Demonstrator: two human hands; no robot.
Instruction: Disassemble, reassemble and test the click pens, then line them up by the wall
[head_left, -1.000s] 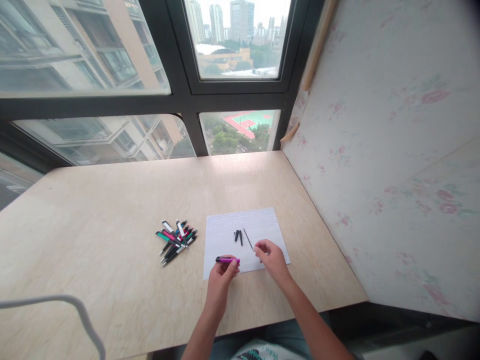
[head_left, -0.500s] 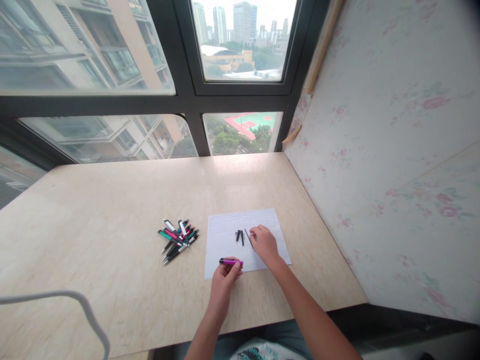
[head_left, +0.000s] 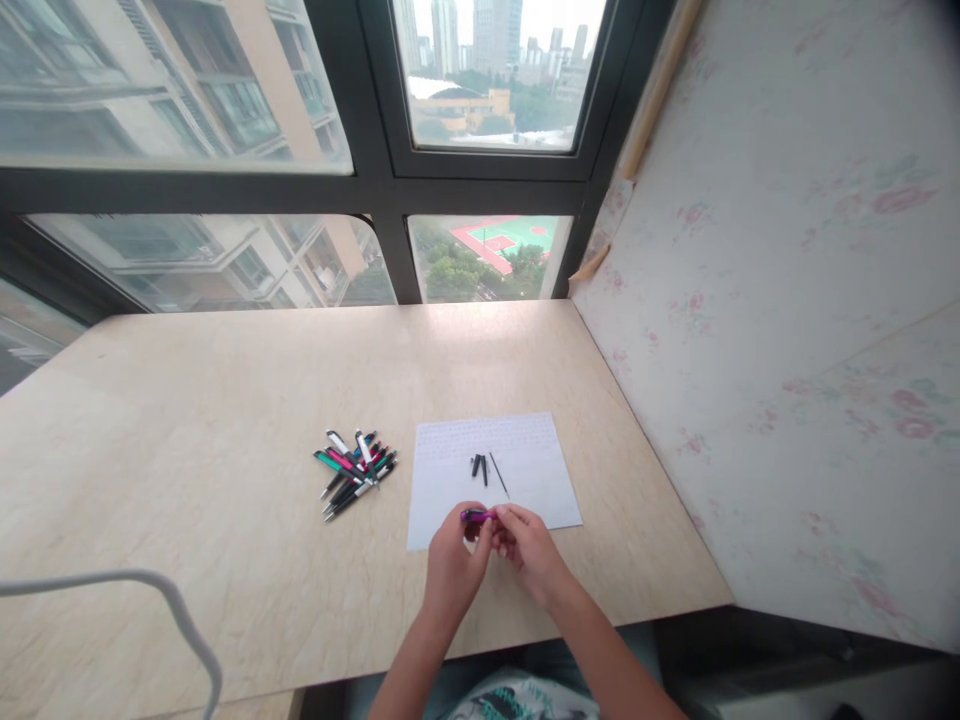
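Observation:
A purple and black pen piece (head_left: 477,516) lies crosswise between my hands, just above the near edge of a white sheet of paper (head_left: 439,520). My left hand (head_left: 454,560) is closed around its black end. The fingertips of my right hand (head_left: 531,550) pinch its purple right end; part of it is hidden by the fingers. Beyond the hands, a thin dark pen refill (head_left: 499,475) rests on the sheet. Beside it are two short black pen parts (head_left: 480,468) and a tiny piece too small to make out.
Left of the paper, several pens (head_left: 352,475) in black, white, green and pink lie in a loose pile on the beige table (head_left: 225,430). A grey cable (head_left: 169,600) curves over the near left. A papered wall (head_left: 787,350) borders the right side, windows the back.
My right hand has left the refill and come back towards me to the purple pen piece, where it meets my left hand. The refill stays on the paper. The view has shifted slightly.

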